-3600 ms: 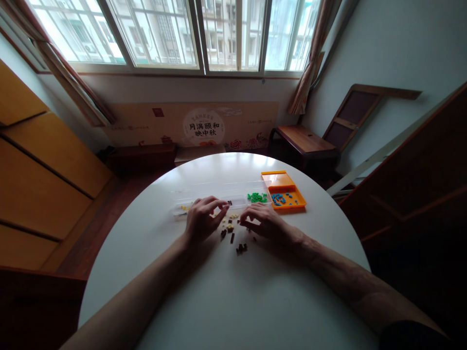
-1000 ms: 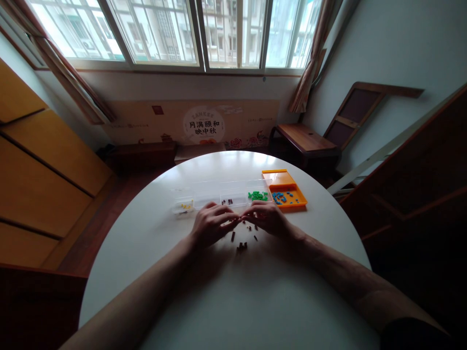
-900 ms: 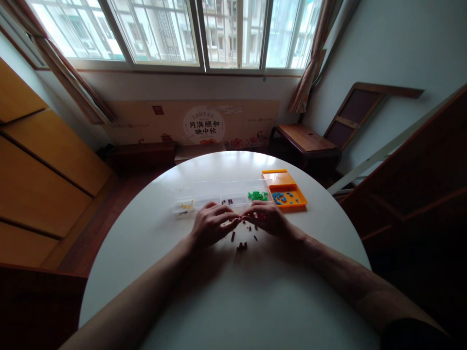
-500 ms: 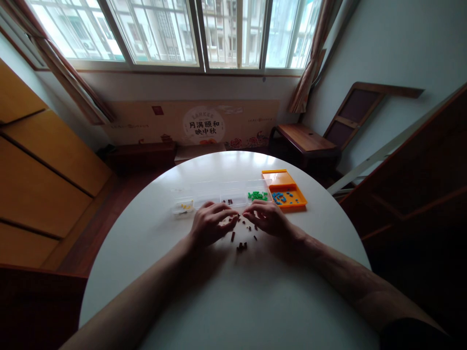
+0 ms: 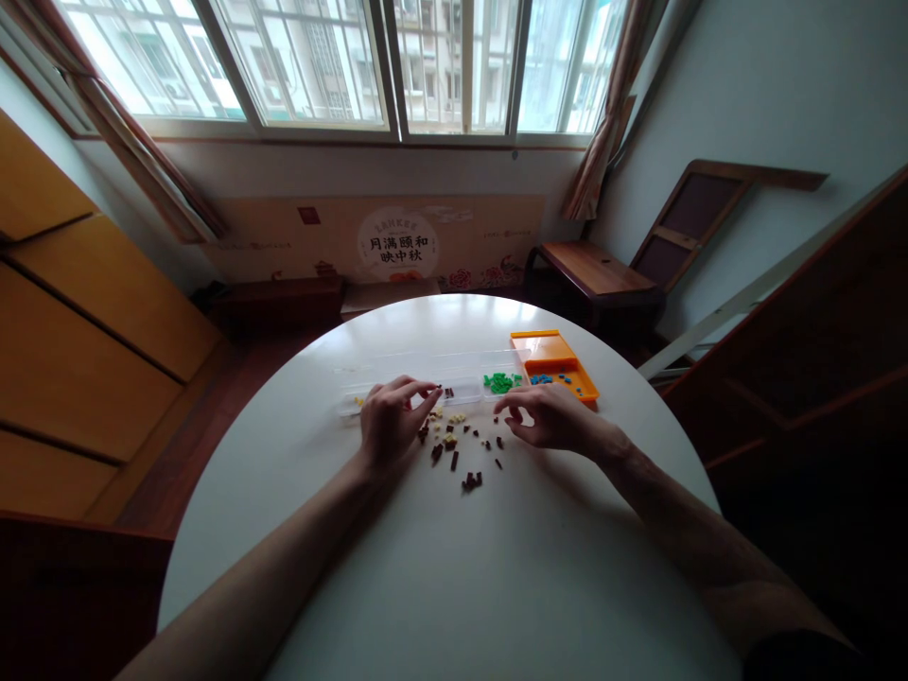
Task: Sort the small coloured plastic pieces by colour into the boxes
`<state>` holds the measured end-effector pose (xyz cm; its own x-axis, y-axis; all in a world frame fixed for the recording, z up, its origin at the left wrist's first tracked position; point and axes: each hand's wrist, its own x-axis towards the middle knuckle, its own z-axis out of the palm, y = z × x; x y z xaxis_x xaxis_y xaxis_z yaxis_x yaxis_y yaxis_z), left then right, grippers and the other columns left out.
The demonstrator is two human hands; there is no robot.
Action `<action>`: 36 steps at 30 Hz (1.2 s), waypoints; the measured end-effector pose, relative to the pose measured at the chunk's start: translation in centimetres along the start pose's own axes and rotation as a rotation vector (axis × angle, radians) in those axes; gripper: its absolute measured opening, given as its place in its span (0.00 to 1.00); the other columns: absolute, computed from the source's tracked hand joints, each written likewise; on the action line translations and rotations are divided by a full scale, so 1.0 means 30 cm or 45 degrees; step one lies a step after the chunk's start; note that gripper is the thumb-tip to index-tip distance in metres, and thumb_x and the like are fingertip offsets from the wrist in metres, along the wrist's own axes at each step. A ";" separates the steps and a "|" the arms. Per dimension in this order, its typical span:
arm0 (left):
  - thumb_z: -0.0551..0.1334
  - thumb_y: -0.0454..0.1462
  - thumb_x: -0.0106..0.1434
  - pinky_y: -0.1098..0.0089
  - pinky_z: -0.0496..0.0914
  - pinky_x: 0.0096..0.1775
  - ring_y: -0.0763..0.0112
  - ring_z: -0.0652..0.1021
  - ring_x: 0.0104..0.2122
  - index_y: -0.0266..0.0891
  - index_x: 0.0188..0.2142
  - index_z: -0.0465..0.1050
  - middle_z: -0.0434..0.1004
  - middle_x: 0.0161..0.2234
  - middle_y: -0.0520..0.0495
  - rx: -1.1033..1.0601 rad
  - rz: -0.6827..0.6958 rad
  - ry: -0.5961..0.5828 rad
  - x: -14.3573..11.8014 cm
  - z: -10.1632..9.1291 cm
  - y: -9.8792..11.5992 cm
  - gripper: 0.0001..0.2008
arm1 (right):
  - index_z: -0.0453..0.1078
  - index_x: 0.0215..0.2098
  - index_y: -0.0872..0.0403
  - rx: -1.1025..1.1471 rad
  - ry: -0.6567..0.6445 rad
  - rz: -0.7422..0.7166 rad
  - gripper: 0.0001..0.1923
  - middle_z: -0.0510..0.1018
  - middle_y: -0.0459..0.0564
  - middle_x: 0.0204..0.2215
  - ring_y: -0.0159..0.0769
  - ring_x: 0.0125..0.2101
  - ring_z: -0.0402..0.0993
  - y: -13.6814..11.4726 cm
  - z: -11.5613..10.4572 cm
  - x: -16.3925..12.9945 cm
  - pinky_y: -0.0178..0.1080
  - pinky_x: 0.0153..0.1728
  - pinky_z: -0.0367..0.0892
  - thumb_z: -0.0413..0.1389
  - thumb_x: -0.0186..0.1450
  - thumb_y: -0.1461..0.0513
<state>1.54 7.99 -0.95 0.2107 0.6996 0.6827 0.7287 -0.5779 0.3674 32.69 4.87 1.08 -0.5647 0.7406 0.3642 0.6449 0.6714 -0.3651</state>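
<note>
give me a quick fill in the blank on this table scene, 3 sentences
1. The green pieces lie in a clear compartment box just left of a tray coloured ____.
2. Loose brown and cream pieces lie on the white table ____ the left hand and the right hand.
3. The table top is ____ in shape.

Missing words: orange; between; round

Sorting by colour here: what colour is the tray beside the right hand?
Orange tray, clearest in the head view, just beyond the right hand.
</note>
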 end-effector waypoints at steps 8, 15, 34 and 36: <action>0.70 0.44 0.73 0.61 0.69 0.42 0.71 0.77 0.26 0.47 0.38 0.87 0.87 0.35 0.53 -0.005 -0.013 -0.036 0.003 -0.003 -0.002 0.08 | 0.82 0.43 0.48 0.001 -0.081 0.068 0.03 0.83 0.42 0.30 0.31 0.28 0.73 -0.004 0.014 0.008 0.36 0.32 0.57 0.66 0.71 0.63; 0.69 0.43 0.74 0.63 0.70 0.43 0.73 0.77 0.25 0.45 0.40 0.86 0.86 0.37 0.52 -0.092 0.137 -0.148 -0.001 -0.008 0.015 0.08 | 0.80 0.40 0.49 0.015 -0.016 0.046 0.04 0.83 0.43 0.32 0.31 0.29 0.74 0.000 0.044 0.008 0.35 0.32 0.59 0.65 0.72 0.65; 0.69 0.40 0.74 0.64 0.71 0.42 0.72 0.85 0.34 0.48 0.43 0.84 0.89 0.38 0.53 -0.115 0.698 -0.215 -0.010 0.001 0.060 0.03 | 0.80 0.44 0.51 0.555 0.190 -0.063 0.11 0.85 0.48 0.37 0.34 0.34 0.79 -0.053 0.134 0.025 0.37 0.41 0.73 0.64 0.77 0.53; 0.70 0.40 0.74 0.64 0.71 0.41 0.73 0.85 0.34 0.48 0.43 0.84 0.89 0.38 0.53 -0.121 0.695 -0.228 -0.013 0.002 0.058 0.02 | 0.81 0.44 0.51 0.551 0.189 -0.069 0.10 0.85 0.48 0.37 0.34 0.35 0.79 -0.053 0.135 0.025 0.38 0.42 0.74 0.64 0.77 0.53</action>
<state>2.78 6.73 -0.62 0.6527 0.3451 0.6745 0.4237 -0.9043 0.0527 29.17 4.48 -1.56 -0.4912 0.7131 0.5002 0.3244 0.6827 -0.6548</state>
